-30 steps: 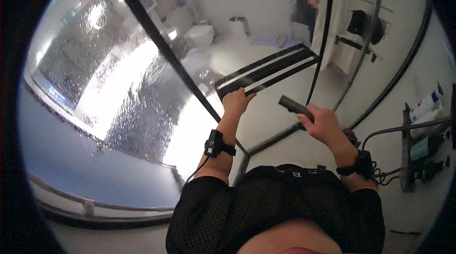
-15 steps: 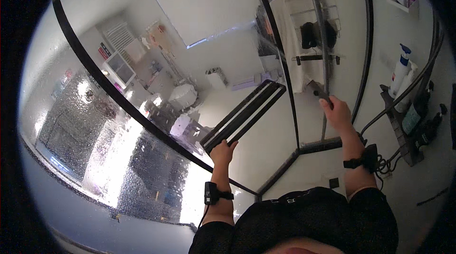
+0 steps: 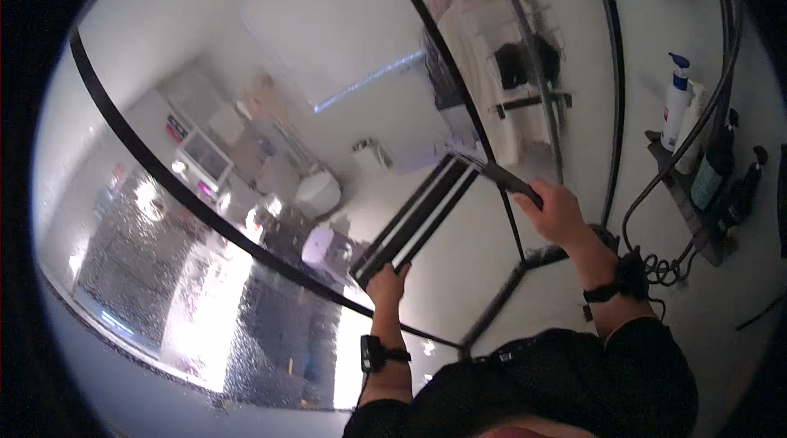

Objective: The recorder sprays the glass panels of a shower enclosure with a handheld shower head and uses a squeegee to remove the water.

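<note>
My left hand (image 3: 387,286) is closed on the near end of a long black slatted rack (image 3: 416,215), which slants up and away to the right with gaps between its bars. A slim dark handle (image 3: 510,181) is in my closed right hand (image 3: 557,213). Its far end overlaps the rack's upper end, where pale blurred streaks show. I cannot make out what sort of tool the handle belongs to, nor whether it touches the rack.
Wet glass panels (image 3: 328,143) in black frames stand ahead and to the left. On the right, a wall shelf (image 3: 684,184) carries several bottles, among them a white pump bottle (image 3: 676,102). A dark hose (image 3: 656,192) hangs there, coiled lower down.
My right hand has moved left, bringing the dark handle to the rack's upper end. The left hand still holds the rack, slightly lower in view. The whole view has shifted a little.
</note>
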Demonstrator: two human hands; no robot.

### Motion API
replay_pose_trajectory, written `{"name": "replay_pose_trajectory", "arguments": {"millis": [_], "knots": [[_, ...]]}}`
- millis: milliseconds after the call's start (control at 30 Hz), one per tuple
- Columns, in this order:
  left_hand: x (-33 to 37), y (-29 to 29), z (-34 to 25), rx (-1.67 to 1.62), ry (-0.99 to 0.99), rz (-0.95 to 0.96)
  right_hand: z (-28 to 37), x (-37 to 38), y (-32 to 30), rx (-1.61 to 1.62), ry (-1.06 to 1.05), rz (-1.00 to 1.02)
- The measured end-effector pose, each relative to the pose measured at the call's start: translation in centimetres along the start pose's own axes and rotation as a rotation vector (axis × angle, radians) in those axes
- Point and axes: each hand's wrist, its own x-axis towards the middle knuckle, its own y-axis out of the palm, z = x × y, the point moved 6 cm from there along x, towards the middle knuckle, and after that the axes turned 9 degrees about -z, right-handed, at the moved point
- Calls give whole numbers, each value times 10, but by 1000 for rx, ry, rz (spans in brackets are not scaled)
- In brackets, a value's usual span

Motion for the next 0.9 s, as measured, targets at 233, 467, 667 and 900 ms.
{"name": "replay_pose_trajectory", "arguments": {"millis": [233, 467, 667, 900], "knots": [[-6, -2, -5, 49, -46, 131, -32, 14, -49, 65, 123, -283], [-8, 0, 0, 47, -104, 174, -22, 6, -60, 170, 104, -295], [1, 16, 2, 10, -40, 121, 1, -35, 1, 83, -75, 83], [5, 0, -5, 90, -62, 156, -108, -59, 18, -265, 120, 182]]}}
